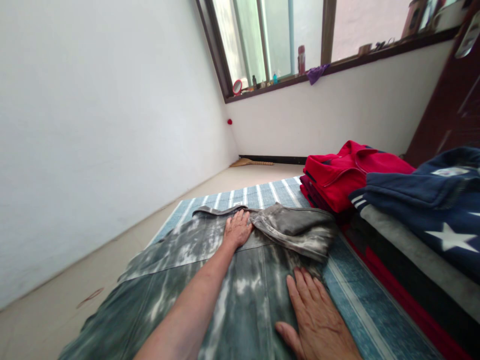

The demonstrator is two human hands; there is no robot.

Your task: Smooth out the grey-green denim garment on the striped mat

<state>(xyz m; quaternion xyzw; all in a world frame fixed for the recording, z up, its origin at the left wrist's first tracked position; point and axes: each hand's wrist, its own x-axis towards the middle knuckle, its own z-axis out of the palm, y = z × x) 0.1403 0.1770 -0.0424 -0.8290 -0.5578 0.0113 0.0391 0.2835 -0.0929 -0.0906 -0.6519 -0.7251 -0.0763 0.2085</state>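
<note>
Bleached denim garment [240,310], flat on striped mat [354,295], w/ top folded

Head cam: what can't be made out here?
Head view:
- Tie-dyed garment: cloth under the left hand and right hand hidden by them.
- Forearms: cut off by the bottom edge.
- Red jacket: right end hidden by the navy star-print garment.
- Windowsill bottles: too small to read labels.

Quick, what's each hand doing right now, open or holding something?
Left hand: open, flat on the mottled denim garment, holding nothing.
Right hand: open, flat on the same garment, holding nothing.
</note>
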